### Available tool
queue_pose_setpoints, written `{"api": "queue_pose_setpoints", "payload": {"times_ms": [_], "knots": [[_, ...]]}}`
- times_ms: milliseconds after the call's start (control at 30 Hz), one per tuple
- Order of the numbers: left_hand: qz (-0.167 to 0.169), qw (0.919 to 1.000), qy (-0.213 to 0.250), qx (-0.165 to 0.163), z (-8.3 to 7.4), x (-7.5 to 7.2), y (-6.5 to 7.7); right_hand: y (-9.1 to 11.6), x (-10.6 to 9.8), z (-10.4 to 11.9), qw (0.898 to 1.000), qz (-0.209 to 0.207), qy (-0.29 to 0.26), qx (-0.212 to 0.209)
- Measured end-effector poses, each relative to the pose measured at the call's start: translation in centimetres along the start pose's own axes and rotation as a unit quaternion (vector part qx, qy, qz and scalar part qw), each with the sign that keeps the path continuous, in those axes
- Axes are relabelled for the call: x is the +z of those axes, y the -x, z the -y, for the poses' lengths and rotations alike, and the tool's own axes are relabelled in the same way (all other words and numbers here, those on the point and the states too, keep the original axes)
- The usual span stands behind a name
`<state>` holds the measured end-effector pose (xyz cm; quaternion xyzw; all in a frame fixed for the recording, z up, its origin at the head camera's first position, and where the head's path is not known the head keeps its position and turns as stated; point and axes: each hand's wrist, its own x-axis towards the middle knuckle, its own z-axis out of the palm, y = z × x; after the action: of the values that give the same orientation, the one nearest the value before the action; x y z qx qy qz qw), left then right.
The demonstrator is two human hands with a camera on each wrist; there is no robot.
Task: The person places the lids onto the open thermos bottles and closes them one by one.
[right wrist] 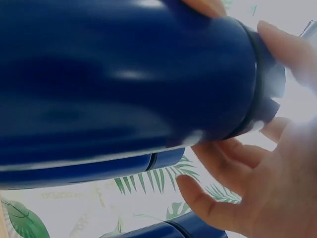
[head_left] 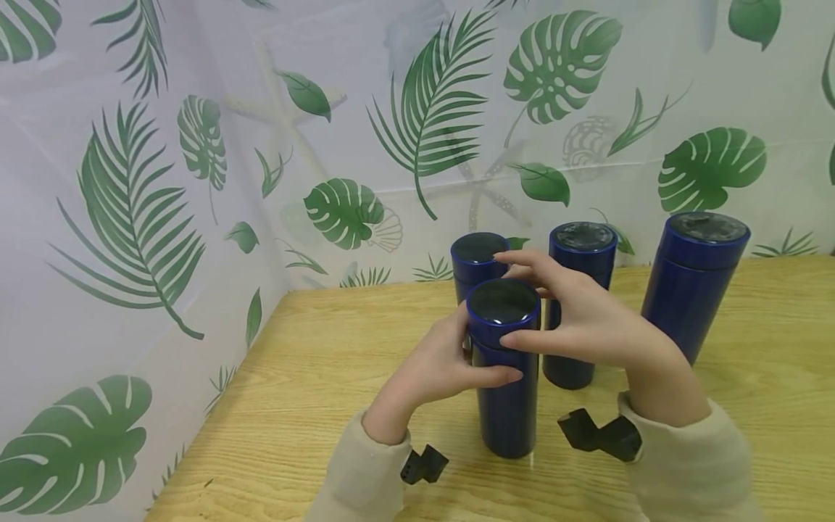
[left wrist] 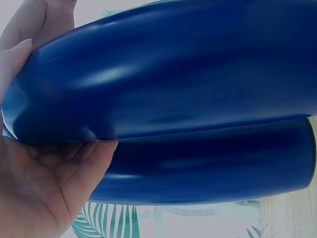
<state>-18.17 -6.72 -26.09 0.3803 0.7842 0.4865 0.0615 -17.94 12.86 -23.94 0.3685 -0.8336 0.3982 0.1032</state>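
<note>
A dark blue thermos (head_left: 507,413) with a glossy dark-topped lid (head_left: 504,303) stands upright on the table, nearest the person. My left hand (head_left: 440,362) grips its body just below the lid, thumb across the front. In the left wrist view, the left fingers (left wrist: 91,173) curve along the side of the thermos. My right hand (head_left: 587,319) holds the lid between thumb and fingers, the index finger reaching out past the top. The right thumb (right wrist: 285,47) lies at the lid in the right wrist view; some fingertips are hidden behind it.
Close behind the held thermos is a second blue thermos (head_left: 479,264), partly hidden. Two more, a middle thermos (head_left: 574,362) and a right thermos (head_left: 685,297), stand farther right. Leaf-patterned sheeting (head_left: 261,217) borders the wooden table (head_left: 339,348) at the back and left.
</note>
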Motion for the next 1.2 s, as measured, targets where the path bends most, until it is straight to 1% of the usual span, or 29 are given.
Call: {"api": "queue_pose_setpoints", "payload": {"times_ms": [133, 267, 367, 467, 533, 600, 667, 867, 900, 933, 1033, 1133, 1200], "knots": [[-0.002, 1.0000, -0.008, 0.003, -0.6, 0.2, 0.3, 0.1, 0.4, 0.2, 0.999, -0.013, 0.024, 0.021], [-0.002, 0.9999, -0.011, 0.006, -0.5, 0.4, 0.5, 0.2, 0.6, 0.2, 0.999, -0.012, 0.029, 0.022], [0.000, 0.9999, -0.008, 0.008, -0.4, 0.5, 0.6, 0.4, 0.7, -0.1, 1.000, 0.006, 0.012, 0.001], [0.001, 0.9999, -0.008, 0.008, -0.3, 0.6, 0.7, 0.5, 0.7, -0.4, 0.999, 0.023, -0.010, -0.030], [0.001, 0.9999, -0.008, 0.009, -0.2, 0.6, 0.6, 0.5, 0.7, -0.6, 0.998, 0.026, -0.018, -0.045], [0.000, 0.9999, -0.009, 0.012, 0.0, 0.6, 0.5, 0.4, 0.7, -0.7, 0.999, 0.023, -0.019, -0.045], [-0.001, 0.9998, -0.011, 0.015, 0.5, 0.6, 0.3, 0.4, 0.7, -0.7, 0.999, 0.016, -0.014, -0.034], [-0.005, 0.9995, -0.024, 0.018, 3.2, 0.5, -0.5, -0.2, 1.3, -0.3, 1.000, -0.016, 0.012, 0.011], [-0.005, 0.9995, -0.024, 0.018, 3.2, 0.4, -0.6, -0.4, 1.4, -0.2, 1.000, -0.020, 0.016, 0.015], [-0.004, 0.9996, -0.021, 0.018, 2.9, 0.3, -0.5, -0.5, 1.5, -0.2, 0.999, -0.022, 0.019, 0.018], [0.000, 0.9998, -0.017, 0.013, 1.7, -0.1, -0.2, -0.7, 1.5, -0.3, 0.999, -0.020, 0.020, 0.021], [0.004, 0.9998, -0.013, 0.016, 0.8, -0.4, 0.0, -0.7, 1.3, -0.7, 1.000, -0.004, -0.003, 0.001], [0.005, 0.9997, -0.015, 0.021, 1.7, -0.5, -0.3, -0.7, 1.2, -1.1, 0.999, 0.008, -0.027, -0.021]]}}
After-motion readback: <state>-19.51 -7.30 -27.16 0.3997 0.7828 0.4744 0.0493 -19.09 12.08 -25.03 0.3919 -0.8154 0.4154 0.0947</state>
